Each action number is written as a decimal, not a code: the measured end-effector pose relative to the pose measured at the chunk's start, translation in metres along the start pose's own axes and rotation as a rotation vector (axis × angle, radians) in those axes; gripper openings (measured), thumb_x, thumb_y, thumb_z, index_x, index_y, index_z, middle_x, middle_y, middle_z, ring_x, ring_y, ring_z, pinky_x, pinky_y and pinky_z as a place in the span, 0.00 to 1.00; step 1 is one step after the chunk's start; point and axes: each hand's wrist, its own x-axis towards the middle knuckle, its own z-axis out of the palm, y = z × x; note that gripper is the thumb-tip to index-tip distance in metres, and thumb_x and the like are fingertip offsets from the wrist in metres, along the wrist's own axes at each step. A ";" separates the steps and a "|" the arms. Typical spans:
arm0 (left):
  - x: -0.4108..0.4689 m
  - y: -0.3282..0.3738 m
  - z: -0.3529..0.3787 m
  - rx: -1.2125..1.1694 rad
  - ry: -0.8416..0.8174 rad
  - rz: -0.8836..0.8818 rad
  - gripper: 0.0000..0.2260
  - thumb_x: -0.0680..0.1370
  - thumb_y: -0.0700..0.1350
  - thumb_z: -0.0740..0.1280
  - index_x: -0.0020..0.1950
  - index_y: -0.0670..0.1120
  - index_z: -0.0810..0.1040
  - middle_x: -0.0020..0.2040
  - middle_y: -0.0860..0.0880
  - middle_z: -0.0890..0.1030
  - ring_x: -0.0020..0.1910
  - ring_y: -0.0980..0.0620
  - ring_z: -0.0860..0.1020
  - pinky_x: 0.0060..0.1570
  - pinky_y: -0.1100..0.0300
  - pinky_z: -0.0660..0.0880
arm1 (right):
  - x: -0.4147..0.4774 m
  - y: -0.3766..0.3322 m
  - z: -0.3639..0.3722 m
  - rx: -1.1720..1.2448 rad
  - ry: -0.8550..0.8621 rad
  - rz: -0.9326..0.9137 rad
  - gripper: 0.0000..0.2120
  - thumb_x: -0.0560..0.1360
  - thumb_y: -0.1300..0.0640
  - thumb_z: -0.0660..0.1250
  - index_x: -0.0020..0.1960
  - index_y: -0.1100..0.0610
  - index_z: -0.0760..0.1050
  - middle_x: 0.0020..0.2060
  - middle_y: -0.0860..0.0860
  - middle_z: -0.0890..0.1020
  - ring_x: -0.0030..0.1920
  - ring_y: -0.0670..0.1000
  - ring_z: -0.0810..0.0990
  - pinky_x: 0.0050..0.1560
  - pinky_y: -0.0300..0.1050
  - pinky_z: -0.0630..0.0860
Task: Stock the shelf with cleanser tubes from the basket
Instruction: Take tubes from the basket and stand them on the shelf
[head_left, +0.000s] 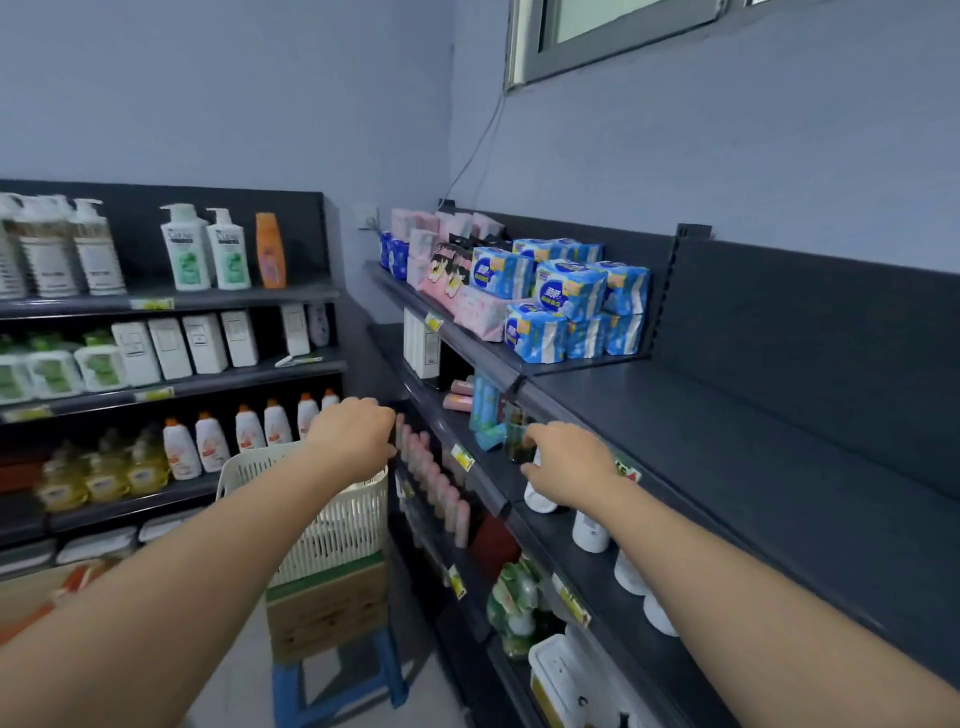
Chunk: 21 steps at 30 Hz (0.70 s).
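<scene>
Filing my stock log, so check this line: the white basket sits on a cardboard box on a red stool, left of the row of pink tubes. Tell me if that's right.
Not quite: the stool is blue, not red, as the head view shows. The rest holds: the white basket sits on the cardboard box on that stool, left of the row of pink tubes.
</scene>
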 end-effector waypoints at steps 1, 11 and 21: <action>0.002 -0.011 0.005 0.013 -0.009 -0.006 0.16 0.79 0.52 0.63 0.62 0.45 0.74 0.61 0.45 0.75 0.62 0.44 0.72 0.48 0.54 0.68 | 0.009 -0.009 0.006 0.002 -0.005 0.000 0.17 0.78 0.48 0.63 0.63 0.54 0.71 0.60 0.54 0.76 0.60 0.57 0.75 0.53 0.51 0.75; 0.037 -0.107 0.061 0.012 -0.086 -0.064 0.14 0.79 0.51 0.65 0.59 0.44 0.75 0.55 0.46 0.78 0.55 0.45 0.76 0.44 0.53 0.76 | 0.086 -0.096 0.061 0.048 -0.046 -0.088 0.10 0.77 0.51 0.63 0.55 0.56 0.72 0.53 0.54 0.78 0.55 0.58 0.77 0.42 0.46 0.69; 0.100 -0.164 0.128 0.032 -0.187 -0.167 0.12 0.78 0.52 0.64 0.55 0.45 0.75 0.52 0.46 0.77 0.52 0.45 0.76 0.47 0.51 0.78 | 0.191 -0.140 0.121 0.065 -0.136 -0.186 0.12 0.76 0.51 0.64 0.56 0.56 0.73 0.60 0.56 0.76 0.56 0.59 0.77 0.47 0.50 0.73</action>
